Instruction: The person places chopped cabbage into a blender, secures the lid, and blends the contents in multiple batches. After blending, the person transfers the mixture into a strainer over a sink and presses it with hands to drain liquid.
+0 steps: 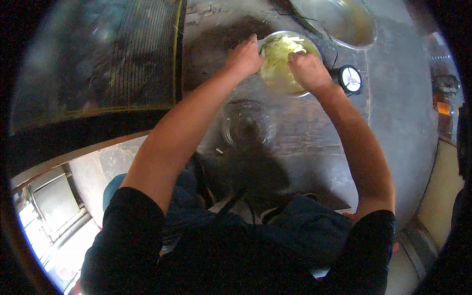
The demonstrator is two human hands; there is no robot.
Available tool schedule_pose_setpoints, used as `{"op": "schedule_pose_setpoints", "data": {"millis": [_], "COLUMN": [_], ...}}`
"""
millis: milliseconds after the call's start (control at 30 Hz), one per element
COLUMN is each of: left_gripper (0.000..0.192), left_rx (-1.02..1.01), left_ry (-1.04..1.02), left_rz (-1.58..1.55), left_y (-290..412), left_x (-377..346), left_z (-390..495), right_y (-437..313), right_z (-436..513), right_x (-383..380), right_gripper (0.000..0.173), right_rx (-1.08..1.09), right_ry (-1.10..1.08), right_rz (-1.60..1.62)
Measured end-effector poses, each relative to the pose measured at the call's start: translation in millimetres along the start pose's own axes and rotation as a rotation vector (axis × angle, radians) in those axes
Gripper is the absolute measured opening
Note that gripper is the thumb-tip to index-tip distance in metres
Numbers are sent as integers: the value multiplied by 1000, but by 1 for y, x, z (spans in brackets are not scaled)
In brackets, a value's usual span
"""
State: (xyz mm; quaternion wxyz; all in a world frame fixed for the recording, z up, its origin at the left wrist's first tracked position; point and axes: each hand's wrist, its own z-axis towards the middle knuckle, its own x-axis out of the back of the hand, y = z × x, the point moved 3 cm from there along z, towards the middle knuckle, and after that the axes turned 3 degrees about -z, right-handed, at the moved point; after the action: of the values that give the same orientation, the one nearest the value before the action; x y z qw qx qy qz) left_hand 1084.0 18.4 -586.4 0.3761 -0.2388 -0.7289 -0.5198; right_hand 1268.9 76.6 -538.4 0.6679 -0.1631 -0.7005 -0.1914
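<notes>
A round metal bowl [314, 44] stands on the dark worn table, holding pale yellow-white food cut into strips [285, 46]. Its left rim is gripped by my left hand [245, 57], with the thumb near the inner edge. My right hand [308, 70] reaches over the bowl's right side, its fingers curled down at the strips. Whether those fingers pinch any of the food is hidden by the hand itself.
A small round black lamp [350, 79] with a lit white face stands right of the bowl. Behind it lies a large metal pan [356, 40], with a thin dark cable alongside. Nearer me are a wet-looking ring mark [249, 125] and a small white scrap [219, 151]. A dark ribbed panel [143, 55] borders the left.
</notes>
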Motion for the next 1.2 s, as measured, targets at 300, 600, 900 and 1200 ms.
{"op": "schedule_pose_setpoints", "data": {"millis": [300,600,900,1200], "left_gripper": [39,26,53,60], "left_rx": [-1212,-822,-880,-692], "left_ry": [-69,-352,-30,-270], "left_rz": [153,289,349,464], "left_y": [-6,34,27,30], "left_x": [-30,-22,-3,-4], "left_z": [-67,-61,-68,-61], "right_y": [23,0,-3,-16], "right_z": [-65,-54,-58,-76], "right_x": [-10,-27,12,23], "right_gripper": [18,18,18,20], "right_rx": [90,133,47,95], "right_ry": [-62,-213,-312,-140], "right_rz": [-145,261,-312,-231]}}
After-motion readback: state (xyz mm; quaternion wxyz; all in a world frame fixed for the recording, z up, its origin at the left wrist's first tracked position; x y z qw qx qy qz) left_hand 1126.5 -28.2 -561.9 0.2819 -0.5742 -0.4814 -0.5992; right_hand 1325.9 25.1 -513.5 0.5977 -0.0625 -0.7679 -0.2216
